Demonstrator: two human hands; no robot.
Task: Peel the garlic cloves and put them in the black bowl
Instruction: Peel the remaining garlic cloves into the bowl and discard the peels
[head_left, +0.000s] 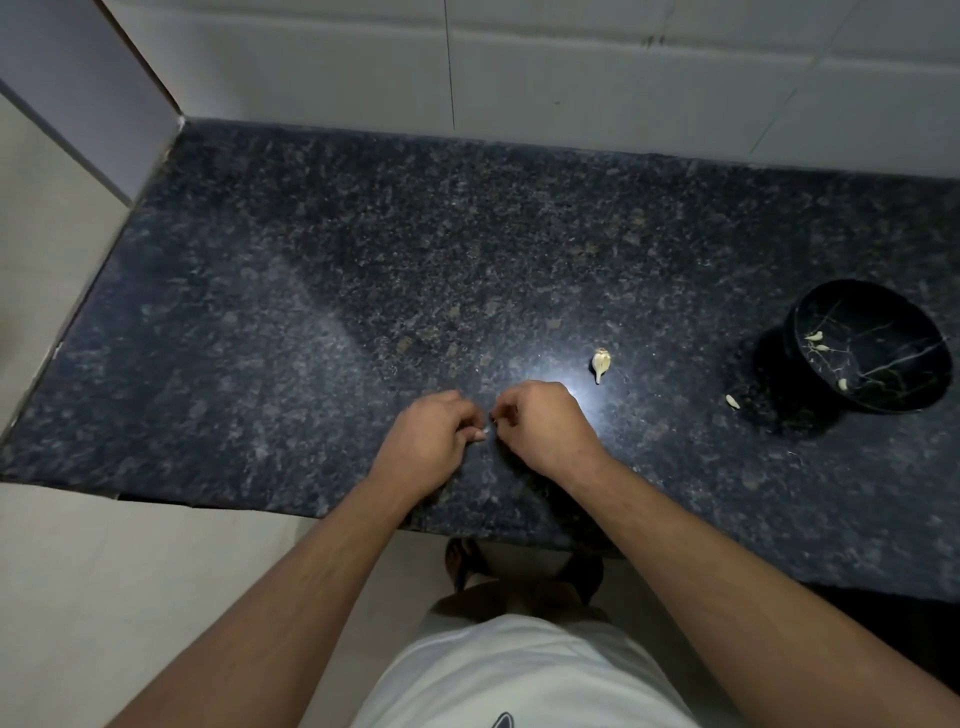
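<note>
Both hands, left hand (434, 434) and right hand (540, 423), pinch one garlic clove (480, 435) near worktop (311, 312) front edge. Best: peel from tip, keep skin off black bowl (810, 312).

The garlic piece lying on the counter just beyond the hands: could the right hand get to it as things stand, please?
Probably yes. The garlic piece lies in the open on the counter, with nothing between it and the right hand. That hand, with the left hand, is busy on a small clove, so it would need freeing first.
</note>
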